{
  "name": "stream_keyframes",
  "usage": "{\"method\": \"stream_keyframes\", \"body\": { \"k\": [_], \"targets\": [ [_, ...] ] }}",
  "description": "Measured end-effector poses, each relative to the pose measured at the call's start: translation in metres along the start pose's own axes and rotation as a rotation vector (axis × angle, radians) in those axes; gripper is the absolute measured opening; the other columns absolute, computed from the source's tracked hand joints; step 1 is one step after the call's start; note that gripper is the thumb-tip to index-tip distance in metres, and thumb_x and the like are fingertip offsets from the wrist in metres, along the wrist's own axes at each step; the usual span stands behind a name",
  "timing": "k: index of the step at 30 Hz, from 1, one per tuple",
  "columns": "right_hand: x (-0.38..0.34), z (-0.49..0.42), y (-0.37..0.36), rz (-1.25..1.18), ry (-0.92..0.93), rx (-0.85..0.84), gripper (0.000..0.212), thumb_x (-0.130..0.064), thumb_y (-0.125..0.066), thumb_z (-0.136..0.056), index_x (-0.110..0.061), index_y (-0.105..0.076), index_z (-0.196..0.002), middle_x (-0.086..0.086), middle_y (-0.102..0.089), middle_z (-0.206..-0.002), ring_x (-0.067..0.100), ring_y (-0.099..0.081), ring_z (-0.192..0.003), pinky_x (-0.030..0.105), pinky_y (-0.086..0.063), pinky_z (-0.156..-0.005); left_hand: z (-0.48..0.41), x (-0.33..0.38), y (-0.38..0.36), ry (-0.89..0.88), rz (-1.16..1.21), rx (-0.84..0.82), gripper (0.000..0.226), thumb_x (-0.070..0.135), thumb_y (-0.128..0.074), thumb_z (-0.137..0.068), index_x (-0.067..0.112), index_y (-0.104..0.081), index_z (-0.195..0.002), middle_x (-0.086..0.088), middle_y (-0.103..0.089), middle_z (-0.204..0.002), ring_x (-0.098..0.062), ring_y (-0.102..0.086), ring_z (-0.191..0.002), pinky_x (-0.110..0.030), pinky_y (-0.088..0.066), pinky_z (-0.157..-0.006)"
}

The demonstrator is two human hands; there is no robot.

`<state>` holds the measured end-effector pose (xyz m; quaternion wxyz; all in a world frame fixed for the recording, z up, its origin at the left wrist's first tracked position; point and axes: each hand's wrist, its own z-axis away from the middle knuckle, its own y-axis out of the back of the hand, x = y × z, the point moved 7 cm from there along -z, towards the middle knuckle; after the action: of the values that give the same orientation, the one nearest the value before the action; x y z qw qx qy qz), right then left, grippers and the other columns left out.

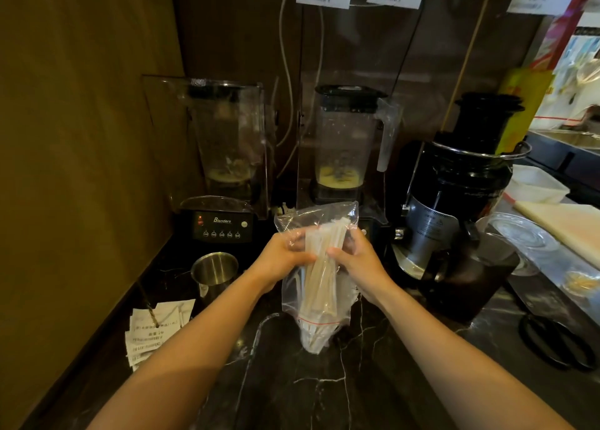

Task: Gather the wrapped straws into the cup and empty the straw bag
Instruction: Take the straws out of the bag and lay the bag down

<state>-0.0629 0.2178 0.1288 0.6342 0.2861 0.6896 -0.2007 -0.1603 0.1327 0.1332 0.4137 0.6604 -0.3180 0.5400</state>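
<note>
1. The clear plastic straw bag (316,267) is held up between both hands over the dark marble counter (324,390), its red zip-seal end pointing down toward the person.
2. A bundle of paper-wrapped straws (319,277) fills the bag lengthwise; their lower ends poke out past the red seal line, below the hands.
3. The left hand (281,257) clamps the bag's left side, fingers curled around plastic and straws.
4. The right hand (358,257) clamps the right side, thumb pressed on the front of the bundle; the two hands sit close, with only the bag between them.
5. A steel cup (215,272) stands on the counter just left of the left hand and looks empty, though its bottom is in shadow.
6. Printed paper slips (156,332) lie left of the left forearm.
7. Beyond the hands stand two blenders: one (220,182) to the left, another (344,150) straight behind the bag.
8. A black juicer (461,182) stands right of the right hand, and black scissors (555,342) lie right of the right forearm.
</note>
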Motion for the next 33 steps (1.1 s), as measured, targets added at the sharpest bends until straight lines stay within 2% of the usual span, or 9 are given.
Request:
{"method": "stream_keyframes", "body": {
  "k": [2, 5, 12, 16, 20, 24, 27, 31, 33],
  "targets": [
    [-0.002, 0.000, 0.000, 0.018, 0.024, -0.013, 0.046, 0.005, -0.052, -0.086, -0.036, -0.048, -0.107, 0.001, -0.060, -0.109, 0.018, -0.059, -0.105, 0.033, -0.052, -0.090, 0.000, 0.000, 0.000, -0.003, 0.026, -0.002, 0.056, -0.008, -0.059, -0.078, 0.012, -0.049, -0.129, 0.000, -0.065, -0.102, -0.003, -0.065, -0.088, -0.016, -0.055, -0.074],
    [-0.005, -0.002, 0.002, 0.023, 0.043, -0.031, 0.044, 0.004, -0.051, -0.087, -0.028, -0.045, -0.117, 0.003, -0.058, -0.107, 0.010, -0.059, -0.097, 0.018, -0.054, -0.075, 0.000, 0.003, -0.002, -0.017, 0.072, -0.020, 0.058, -0.011, -0.057, -0.079, 0.010, -0.045, -0.131, -0.002, -0.064, -0.105, 0.002, -0.065, -0.086, -0.013, -0.054, -0.073],
    [-0.017, -0.004, 0.005, 0.031, 0.087, -0.038, 0.044, 0.001, -0.052, -0.088, -0.031, -0.045, -0.118, 0.001, -0.059, -0.107, 0.026, -0.056, -0.114, 0.044, -0.047, -0.097, -0.001, 0.013, 0.003, -0.041, 0.018, -0.009, 0.045, 0.000, -0.057, -0.083, 0.017, -0.052, -0.125, 0.003, -0.066, -0.103, -0.002, -0.064, -0.092, -0.018, -0.055, -0.077],
    [-0.028, -0.005, 0.008, 0.008, 0.124, -0.026, 0.043, -0.002, -0.051, -0.089, -0.037, -0.047, -0.113, 0.001, -0.063, -0.104, 0.021, -0.061, -0.106, 0.031, -0.052, -0.089, -0.002, 0.025, 0.008, -0.043, 0.004, 0.013, 0.033, 0.008, -0.054, -0.088, 0.013, -0.055, -0.121, -0.001, -0.067, -0.103, -0.011, -0.065, -0.095, -0.032, -0.050, -0.089],
    [-0.047, -0.005, 0.012, -0.020, 0.153, -0.013, 0.043, -0.002, -0.048, -0.091, -0.023, -0.041, -0.128, -0.006, -0.062, -0.100, 0.005, -0.063, -0.090, 0.015, -0.053, -0.075, -0.005, 0.042, 0.014, -0.054, -0.012, 0.029, 0.028, 0.012, -0.048, -0.092, 0.013, -0.057, -0.118, 0.006, -0.067, -0.095, -0.004, -0.066, -0.087, -0.026, -0.051, -0.085],
    [-0.067, -0.005, 0.020, -0.030, 0.177, 0.019, 0.039, -0.004, -0.047, -0.093, -0.027, -0.041, -0.124, -0.008, -0.062, -0.101, 0.005, -0.063, -0.091, 0.020, -0.053, -0.079, -0.009, 0.066, 0.020, -0.095, -0.004, 0.049, 0.027, 0.011, -0.046, -0.092, 0.011, -0.059, -0.116, 0.006, -0.068, -0.092, -0.003, -0.067, -0.082, -0.024, -0.052, -0.082],
    [-0.081, -0.004, 0.028, -0.049, 0.199, 0.043, 0.034, -0.006, -0.048, -0.093, -0.032, -0.043, -0.114, -0.007, -0.063, -0.101, 0.008, -0.064, -0.092, 0.024, -0.051, -0.083, -0.010, 0.086, 0.021, -0.133, 0.029, 0.040, 0.028, 0.009, -0.046, -0.092, 0.008, -0.059, -0.117, 0.004, -0.068, -0.089, 0.001, -0.068, -0.073, -0.016, -0.055, -0.071],
    [-0.093, 0.001, 0.040, -0.060, 0.201, 0.081, 0.033, -0.009, -0.050, -0.092, -0.024, -0.043, -0.121, -0.002, -0.064, -0.105, 0.014, -0.065, -0.096, 0.028, -0.051, -0.087, -0.011, 0.115, 0.020, -0.177, 0.035, 0.071, 0.028, 0.011, -0.045, -0.093, 0.009, -0.058, -0.117, 0.003, -0.067, -0.089, -0.002, -0.067, -0.075, -0.022, -0.053, -0.077],
    [-0.098, 0.004, 0.047, -0.064, 0.198, 0.110, 0.032, -0.010, -0.051, -0.092, -0.020, -0.046, -0.121, -0.002, -0.066, -0.103, 0.015, -0.065, -0.096, 0.028, -0.051, -0.086, -0.012, 0.129, 0.017, -0.187, 0.053, 0.075, 0.027, 0.011, -0.044, -0.094, 0.010, -0.058, -0.117, 0.001, -0.067, -0.091, -0.005, -0.066, -0.078, -0.020, -0.053, -0.074]
  ]
}}
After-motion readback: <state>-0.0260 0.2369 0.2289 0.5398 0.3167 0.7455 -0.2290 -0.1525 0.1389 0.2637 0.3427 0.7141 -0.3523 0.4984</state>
